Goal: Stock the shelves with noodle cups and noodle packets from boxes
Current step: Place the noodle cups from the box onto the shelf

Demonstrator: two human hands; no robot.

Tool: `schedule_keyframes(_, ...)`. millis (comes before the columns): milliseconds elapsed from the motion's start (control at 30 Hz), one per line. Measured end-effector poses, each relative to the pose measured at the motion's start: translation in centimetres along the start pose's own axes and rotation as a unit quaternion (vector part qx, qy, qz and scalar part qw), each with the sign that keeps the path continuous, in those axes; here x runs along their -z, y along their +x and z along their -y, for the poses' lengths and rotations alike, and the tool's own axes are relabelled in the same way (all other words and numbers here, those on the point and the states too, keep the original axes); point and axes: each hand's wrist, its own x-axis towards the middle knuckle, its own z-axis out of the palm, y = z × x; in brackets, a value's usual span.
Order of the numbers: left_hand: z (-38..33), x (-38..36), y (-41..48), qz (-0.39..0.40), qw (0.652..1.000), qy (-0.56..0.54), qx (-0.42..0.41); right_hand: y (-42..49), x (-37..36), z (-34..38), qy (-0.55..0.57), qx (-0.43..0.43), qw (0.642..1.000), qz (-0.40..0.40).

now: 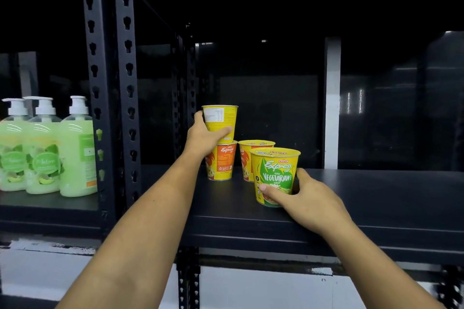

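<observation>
Well left of the left hand [204,138]: three green pump bottles [44,150], upright, touching side by side. Behind the right hand [310,199], slightly right: a white pillar [332,108].

I'm looking at a black shelf [364,188], slotted uprights [128,70], green pump bottles [45,153] in the left bay, white pillar [332,113] behind, dim room, pale wall [251,288] below.

Dim in here. The back of the shelf [376,195] is almost black, and what light there is falls from the front, so the forearms [155,208], the yellow cup [223,118], the green-labelled cup [275,170] and the soap bottles [45,148] stand out bright. Pale streaks of glare sit on the dark panel [359,103] far right. Cup print reads sharp; bottle labels look soft. The uprights [125,57] bow near the left edge.
</observation>
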Motion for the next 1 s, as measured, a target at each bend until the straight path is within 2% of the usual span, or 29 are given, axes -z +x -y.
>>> schedule_keyframes(500, -0.3, 0.9, -1.5, -0.001, 0.999, 0.052, 0.011, -0.2, 0.2, -0.1, 0.005, 0.004, 1.000, 0.004)
schedule_keyframes(667, -0.5, 2.4, -6.5, -0.045, 0.990, 0.095, -0.090, 0.3, 0.3, -0.5, 0.082, 0.002, 0.996, 0.032)
schedule_keyframes(767, -0.3, 2.9, -9.4, 0.040, 0.976, 0.161, -0.144, 0.7, 0.4, -0.8, 0.154, -0.002, 0.987, 0.043)
schedule_keyframes(867, 0.2, 2.7, -11.5, 0.153, 0.944, 0.236, -0.171, 1.0, 0.5, -1.0, 0.199, -0.008, 0.979, 0.053)
schedule_keyframes(933, 0.3, 2.7, -12.0, 0.222, 0.920, 0.279, -0.164, 1.1, 0.5, -1.2, 0.225, -0.010, 0.972, 0.062)
schedule_keyframes(1000, 0.0, 2.8, -12.2, 0.266, 0.912, 0.283, -0.132, 1.1, 0.6, -1.3, 0.239, -0.011, 0.969, 0.069)
